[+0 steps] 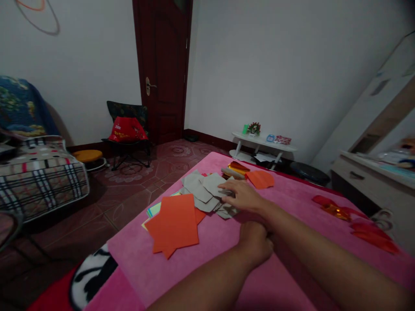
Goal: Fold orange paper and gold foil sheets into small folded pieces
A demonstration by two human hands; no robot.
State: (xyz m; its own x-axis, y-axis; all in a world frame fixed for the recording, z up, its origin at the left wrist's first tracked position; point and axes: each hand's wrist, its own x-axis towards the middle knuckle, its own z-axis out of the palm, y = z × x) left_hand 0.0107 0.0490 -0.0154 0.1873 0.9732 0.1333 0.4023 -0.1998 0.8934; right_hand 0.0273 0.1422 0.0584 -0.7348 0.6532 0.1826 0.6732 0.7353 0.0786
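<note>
My right hand (244,195) reaches out over a pile of grey paper pieces (197,186), its fingers apart and at the pile's right edge. Whether the fingertips press on the paper I cannot tell. Below it, close to the right wrist, my left hand (256,242) is closed in a fist low over the pink cloth (129,242); anything inside the fist is hidden. Orange paper sheets (177,222) lie left of the grey pile, on top of pale coloured sheets (154,210). Past my right hand is a rounded orange piece (260,179).
Shiny gold and red material (239,167) lies behind the grey pile. More red and gold pieces (333,208) are on the cloth at right. Beyond the table stand a white shelf (275,144) and a black stool (309,172); a drawer cabinet (353,175) is at right.
</note>
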